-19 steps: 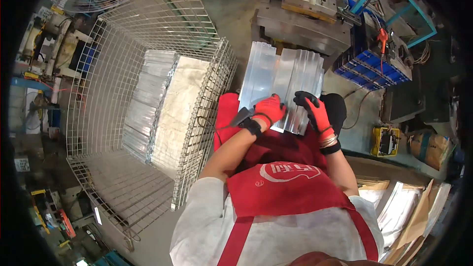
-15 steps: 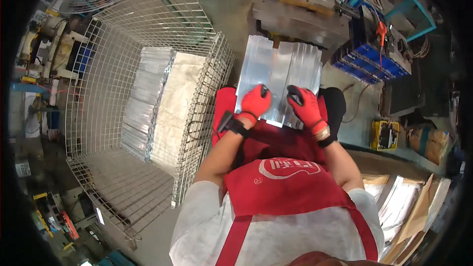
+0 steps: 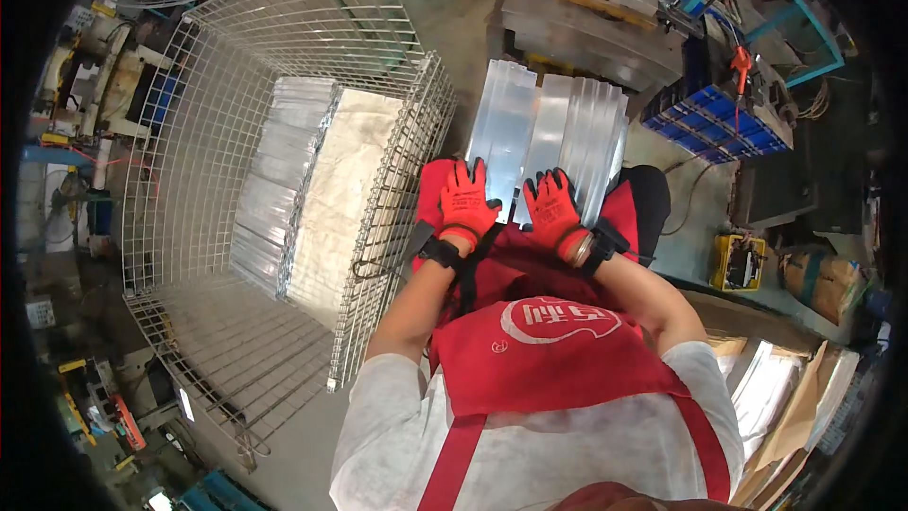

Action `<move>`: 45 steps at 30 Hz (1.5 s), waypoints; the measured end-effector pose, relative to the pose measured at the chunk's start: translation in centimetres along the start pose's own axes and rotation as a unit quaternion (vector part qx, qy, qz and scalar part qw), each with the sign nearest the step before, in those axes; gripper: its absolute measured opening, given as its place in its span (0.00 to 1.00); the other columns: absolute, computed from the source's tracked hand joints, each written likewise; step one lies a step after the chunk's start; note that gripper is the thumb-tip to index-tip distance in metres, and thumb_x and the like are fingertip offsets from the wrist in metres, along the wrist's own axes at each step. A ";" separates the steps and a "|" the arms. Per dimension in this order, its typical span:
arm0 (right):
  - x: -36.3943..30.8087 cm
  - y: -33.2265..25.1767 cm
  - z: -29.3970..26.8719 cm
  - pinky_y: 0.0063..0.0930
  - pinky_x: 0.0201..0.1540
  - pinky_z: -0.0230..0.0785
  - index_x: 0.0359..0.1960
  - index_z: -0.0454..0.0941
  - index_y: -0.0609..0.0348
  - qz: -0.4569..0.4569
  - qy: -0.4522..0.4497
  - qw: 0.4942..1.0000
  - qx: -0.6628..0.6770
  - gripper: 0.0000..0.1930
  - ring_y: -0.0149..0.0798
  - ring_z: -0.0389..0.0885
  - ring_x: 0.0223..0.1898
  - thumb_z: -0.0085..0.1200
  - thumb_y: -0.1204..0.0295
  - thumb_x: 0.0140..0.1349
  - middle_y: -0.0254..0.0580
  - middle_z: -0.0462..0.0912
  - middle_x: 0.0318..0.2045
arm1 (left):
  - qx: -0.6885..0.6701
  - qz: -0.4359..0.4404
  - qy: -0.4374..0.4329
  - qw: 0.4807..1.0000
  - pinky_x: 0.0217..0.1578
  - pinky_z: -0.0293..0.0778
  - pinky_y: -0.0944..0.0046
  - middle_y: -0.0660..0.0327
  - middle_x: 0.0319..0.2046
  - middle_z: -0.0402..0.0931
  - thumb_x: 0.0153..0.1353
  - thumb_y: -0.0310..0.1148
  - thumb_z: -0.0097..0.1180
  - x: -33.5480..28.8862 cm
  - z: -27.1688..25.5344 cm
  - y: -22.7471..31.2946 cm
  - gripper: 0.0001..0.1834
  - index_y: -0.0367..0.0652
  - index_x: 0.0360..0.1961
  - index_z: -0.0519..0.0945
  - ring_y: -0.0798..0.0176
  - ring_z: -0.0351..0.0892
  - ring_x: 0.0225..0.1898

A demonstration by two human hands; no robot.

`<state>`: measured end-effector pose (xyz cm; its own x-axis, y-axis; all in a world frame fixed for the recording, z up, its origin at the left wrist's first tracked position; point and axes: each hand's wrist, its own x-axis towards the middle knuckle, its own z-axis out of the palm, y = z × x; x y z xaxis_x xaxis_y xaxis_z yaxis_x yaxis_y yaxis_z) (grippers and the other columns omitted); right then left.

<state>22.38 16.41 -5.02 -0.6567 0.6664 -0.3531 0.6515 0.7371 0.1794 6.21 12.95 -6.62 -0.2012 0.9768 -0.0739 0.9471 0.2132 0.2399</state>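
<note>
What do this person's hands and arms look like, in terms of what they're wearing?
The left hand and right hand wear red work gloves with black areas at some fingertips and dark printing on the backs. Each wrist has a black strap with a dark boxy attachment; the right also has a pale, shiny band. The whitish sleeves are short.
</note>
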 end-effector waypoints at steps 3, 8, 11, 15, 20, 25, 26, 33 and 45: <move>-1.0 0.8 0.9 0.49 0.61 0.35 0.57 0.55 0.63 -0.017 0.010 1.000 -0.011 0.40 0.52 0.56 0.57 0.44 0.45 0.49 0.57 0.62 0.53 | 0.000 0.025 0.051 0.998 0.45 0.63 0.51 0.49 0.52 0.56 0.39 0.45 0.60 -0.1 -0.8 0.6 0.40 0.46 0.55 0.60 0.46 0.57 0.52; -2.3 2.3 0.1 0.43 0.59 0.44 0.52 0.61 0.63 -0.019 0.103 0.993 0.055 0.31 0.47 0.65 0.51 0.48 0.57 0.48 0.51 0.70 0.45 | -0.243 -0.004 -0.035 0.969 0.38 0.67 0.56 0.51 0.36 0.71 0.48 0.49 0.54 0.4 -1.0 2.1 0.24 0.41 0.40 0.72 0.51 0.71 0.37; -2.8 3.4 -0.5 0.40 0.59 0.45 0.51 0.62 0.61 0.016 0.106 0.986 0.126 0.33 0.45 0.66 0.50 0.51 0.54 0.46 0.50 0.70 0.45 | -0.337 -0.092 -0.282 0.894 0.28 0.71 0.62 0.56 0.22 0.74 0.51 0.50 0.54 1.4 -0.8 3.1 0.22 0.41 0.35 0.74 0.58 0.74 0.22; -3.4 3.5 0.6 0.37 0.56 0.51 0.51 0.62 0.59 0.019 0.158 0.966 0.203 0.32 0.43 0.71 0.43 0.52 0.54 0.46 0.46 0.74 0.37 | -0.653 -0.039 -0.310 0.690 0.22 0.72 0.68 0.61 0.21 0.74 0.54 0.45 0.52 1.2 3.5 4.0 0.18 0.39 0.33 0.75 0.64 0.74 0.19; -5.0 5.4 -1.6 0.28 0.44 0.66 0.46 0.71 0.61 0.076 0.220 0.753 0.615 0.23 0.40 0.77 0.37 0.57 0.65 0.47 0.46 0.78 0.34 | -0.717 -0.126 -0.309 0.612 0.19 0.71 0.70 0.60 0.29 0.73 0.57 0.38 0.51 0.8 2.4 3.5 0.15 0.41 0.42 0.71 0.64 0.75 0.21; -3.3 8.4 -1.8 0.21 0.38 0.67 0.50 0.68 0.60 0.119 0.325 0.556 0.756 0.20 0.27 0.76 0.33 0.52 0.66 0.56 0.35 0.78 0.32 | -0.733 -0.129 -0.351 0.568 0.23 0.72 0.69 0.60 0.35 0.72 0.57 0.35 0.51 -1.6 -2.3 3.7 0.17 0.41 0.46 0.69 0.64 0.76 0.28; -2.9 8.6 -1.6 0.21 0.37 0.67 0.50 0.67 0.59 0.072 0.342 0.538 0.767 0.21 0.27 0.75 0.32 0.51 0.65 0.57 0.34 0.78 0.31 | -0.736 -0.060 -0.336 0.584 0.26 0.73 0.68 0.59 0.38 0.72 0.57 0.33 0.50 -2.0 -0.6 2.9 0.18 0.40 0.47 0.68 0.64 0.76 0.32; 1.5 12.5 -1.8 0.29 0.54 0.56 0.54 0.63 0.62 -0.039 0.365 0.544 0.755 0.28 0.39 0.69 0.51 0.38 0.53 0.59 0.49 0.69 0.51 | -0.762 -0.050 -0.361 0.535 0.22 0.74 0.67 0.58 0.41 0.71 0.57 0.30 0.48 1.5 -7.0 8.6 0.20 0.38 0.50 0.63 0.62 0.78 0.31; 7.9 18.5 -4.2 0.26 0.52 0.59 0.47 0.70 0.66 -0.024 0.243 0.364 0.899 0.18 0.33 0.70 0.48 0.42 0.65 0.61 0.39 0.73 0.46 | -0.752 -0.044 -0.305 0.583 0.14 0.68 0.71 0.63 0.31 0.69 0.58 0.39 0.49 9.1 -7.7 11.0 0.13 0.42 0.38 0.70 0.64 0.76 0.18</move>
<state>27.61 35.78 -0.66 -0.3885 0.9208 -0.0335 -0.4558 -0.2237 -0.8615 12.88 24.33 2.79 0.3284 0.8686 -0.3709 -0.4429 0.4885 0.7518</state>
